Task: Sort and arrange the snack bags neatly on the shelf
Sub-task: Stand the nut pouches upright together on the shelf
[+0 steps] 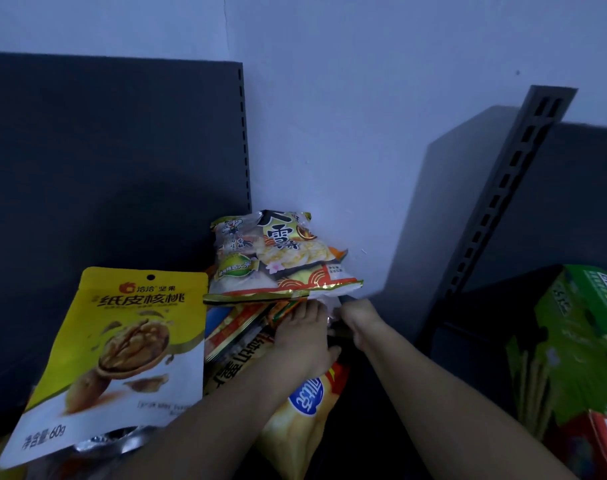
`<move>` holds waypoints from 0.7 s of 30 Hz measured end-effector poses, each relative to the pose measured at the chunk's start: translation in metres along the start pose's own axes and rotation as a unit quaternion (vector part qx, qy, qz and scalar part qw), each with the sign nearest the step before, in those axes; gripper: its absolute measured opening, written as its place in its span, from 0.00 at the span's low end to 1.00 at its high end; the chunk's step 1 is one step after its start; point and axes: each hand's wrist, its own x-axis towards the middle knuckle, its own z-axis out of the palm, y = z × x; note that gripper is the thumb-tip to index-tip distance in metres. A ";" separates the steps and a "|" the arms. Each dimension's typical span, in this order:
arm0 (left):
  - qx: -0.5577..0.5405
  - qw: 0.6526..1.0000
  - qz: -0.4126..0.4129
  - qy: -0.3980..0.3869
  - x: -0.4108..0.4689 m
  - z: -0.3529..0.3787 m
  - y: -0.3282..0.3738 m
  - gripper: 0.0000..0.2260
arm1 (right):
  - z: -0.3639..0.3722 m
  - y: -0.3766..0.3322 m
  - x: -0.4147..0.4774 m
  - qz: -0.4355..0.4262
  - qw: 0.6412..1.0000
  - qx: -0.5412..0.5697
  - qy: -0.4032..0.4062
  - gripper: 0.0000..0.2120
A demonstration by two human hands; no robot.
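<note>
Presently, largest first:

- Shelf back panel: dark, upright, beyond and to the left of both hands.
- Walnut pouch: yellow, standing propped, well left of the left hand.
- Green carton: tilted, well right of the right hand; not a bag.
- Rice-cracker bag: upright just above both hands, its lower seam at the fingertips.
- Chip bag: yellow, lying beneath the left wrist.
- Loose packets: slumped in a pile, touching the left hand's near side.
- Left hand: fingers curled under the cracker bag's seam.
- Right hand: pinched on a scrap of clear wrapper; exact grip unclear.
- Risk, judged: the cracker bag may topple onto the pile if released unsupported.
</note>
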 end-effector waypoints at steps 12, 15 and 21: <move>-0.135 0.979 0.087 0.127 -0.027 -0.014 0.034 0.35 | -0.069 -0.021 -0.086 -0.027 0.990 0.119 0.065 0.11; -0.125 0.973 0.115 0.159 -0.041 -0.018 0.047 0.37 | -0.076 -0.022 -0.106 -0.040 0.985 0.130 0.106 0.09; -0.172 0.953 0.114 0.222 -0.071 -0.036 0.064 0.26 | -0.074 -0.034 -0.140 -0.121 0.969 0.143 0.163 0.05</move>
